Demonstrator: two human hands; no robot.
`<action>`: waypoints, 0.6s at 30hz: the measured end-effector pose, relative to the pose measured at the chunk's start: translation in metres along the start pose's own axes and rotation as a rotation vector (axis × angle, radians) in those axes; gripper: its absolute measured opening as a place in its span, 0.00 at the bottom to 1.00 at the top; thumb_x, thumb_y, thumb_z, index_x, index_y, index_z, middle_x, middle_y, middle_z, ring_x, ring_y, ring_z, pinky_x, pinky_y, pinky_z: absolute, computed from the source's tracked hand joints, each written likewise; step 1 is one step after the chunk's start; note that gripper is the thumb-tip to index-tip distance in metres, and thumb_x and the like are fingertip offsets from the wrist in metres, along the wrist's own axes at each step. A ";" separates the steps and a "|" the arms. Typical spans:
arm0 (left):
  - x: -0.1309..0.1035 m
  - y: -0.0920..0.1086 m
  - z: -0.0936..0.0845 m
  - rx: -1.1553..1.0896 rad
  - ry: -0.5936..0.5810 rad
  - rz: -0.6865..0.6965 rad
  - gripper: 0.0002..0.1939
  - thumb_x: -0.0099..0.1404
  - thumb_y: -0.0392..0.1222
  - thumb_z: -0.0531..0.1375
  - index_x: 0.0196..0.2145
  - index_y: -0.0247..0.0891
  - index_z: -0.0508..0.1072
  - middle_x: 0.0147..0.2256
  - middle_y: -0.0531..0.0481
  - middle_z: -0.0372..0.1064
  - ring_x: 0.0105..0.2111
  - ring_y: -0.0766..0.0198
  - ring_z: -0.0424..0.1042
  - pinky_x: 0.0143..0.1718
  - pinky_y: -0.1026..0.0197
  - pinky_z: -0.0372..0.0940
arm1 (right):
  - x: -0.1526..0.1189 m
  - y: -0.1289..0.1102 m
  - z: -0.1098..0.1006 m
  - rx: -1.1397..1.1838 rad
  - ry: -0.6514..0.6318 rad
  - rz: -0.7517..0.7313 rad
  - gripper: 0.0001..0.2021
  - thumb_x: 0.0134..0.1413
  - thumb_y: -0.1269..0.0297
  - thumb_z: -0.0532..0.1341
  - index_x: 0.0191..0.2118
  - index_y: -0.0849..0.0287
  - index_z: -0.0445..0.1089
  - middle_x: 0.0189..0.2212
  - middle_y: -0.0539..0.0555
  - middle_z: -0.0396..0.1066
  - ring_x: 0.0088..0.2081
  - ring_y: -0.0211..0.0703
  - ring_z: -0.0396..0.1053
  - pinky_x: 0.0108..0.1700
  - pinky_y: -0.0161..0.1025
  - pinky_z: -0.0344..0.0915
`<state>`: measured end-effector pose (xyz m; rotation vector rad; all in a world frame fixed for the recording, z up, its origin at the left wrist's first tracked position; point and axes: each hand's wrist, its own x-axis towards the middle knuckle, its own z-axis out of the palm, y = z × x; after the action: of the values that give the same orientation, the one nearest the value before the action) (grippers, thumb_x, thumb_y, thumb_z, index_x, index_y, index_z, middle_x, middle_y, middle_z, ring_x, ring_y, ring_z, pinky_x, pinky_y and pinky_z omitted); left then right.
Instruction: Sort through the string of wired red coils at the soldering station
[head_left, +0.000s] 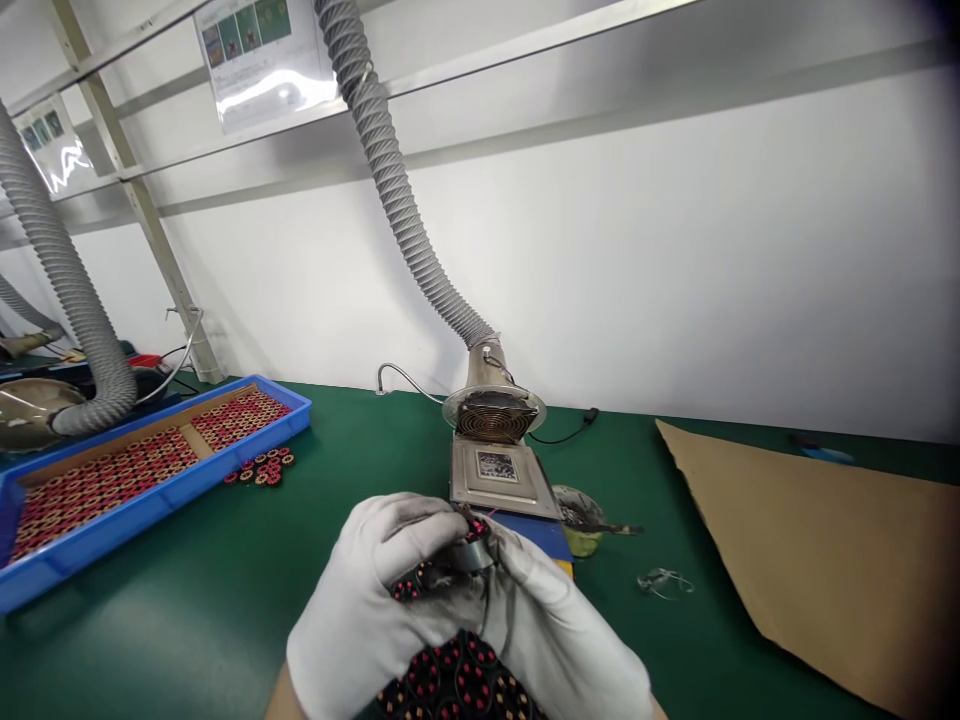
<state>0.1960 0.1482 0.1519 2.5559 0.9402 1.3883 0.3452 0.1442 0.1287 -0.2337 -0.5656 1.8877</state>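
Both of my hands wear white gloves and meet in front of me, just above the table's near side. My left hand (382,590) curls its fingers and thumb round a small round black part with red dots (478,527), which has a shiny metal band at its side. From the other side, the fingertips of my right hand (551,610) press on the same part. Another dotted round piece (406,590) shows under my left fingers. Below my hands lie several black round pieces with red and tan dots (465,675). The fingers partly hide what they hold.
A blue tray (150,510) with rows of round pieces stands left, loose pieces (262,467) beside it. Ahead is a metal box-like device (499,475) under a fume hose (397,190). To its right are a bowl (583,541), tangled wire (664,582) and cardboard (832,550).
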 end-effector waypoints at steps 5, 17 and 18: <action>0.002 -0.002 -0.001 -0.104 0.048 0.057 0.16 0.58 0.37 0.60 0.45 0.39 0.67 0.38 0.46 0.70 0.39 0.60 0.68 0.43 0.56 0.64 | 0.002 0.002 0.000 -0.038 -0.012 0.037 0.11 0.46 0.59 0.64 0.36 0.58 0.72 0.35 0.54 0.72 0.38 0.44 0.69 0.43 0.43 0.65; 0.003 0.009 0.006 -0.528 0.209 -0.483 0.12 0.52 0.33 0.61 0.36 0.38 0.74 0.37 0.47 0.73 0.35 0.58 0.72 0.35 0.62 0.70 | -0.002 0.008 0.005 -0.006 -0.043 0.095 0.10 0.49 0.59 0.62 0.37 0.57 0.71 0.32 0.54 0.73 0.34 0.43 0.70 0.42 0.44 0.64; 0.004 0.010 0.007 -0.546 0.172 -0.445 0.12 0.50 0.32 0.62 0.35 0.39 0.75 0.37 0.47 0.73 0.35 0.59 0.72 0.35 0.63 0.70 | -0.002 0.009 0.007 -0.009 -0.039 0.077 0.10 0.48 0.59 0.63 0.36 0.57 0.72 0.32 0.54 0.73 0.35 0.44 0.70 0.43 0.44 0.64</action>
<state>0.2082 0.1441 0.1543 1.7340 0.9163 1.4799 0.3355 0.1376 0.1300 -0.2279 -0.5987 1.9680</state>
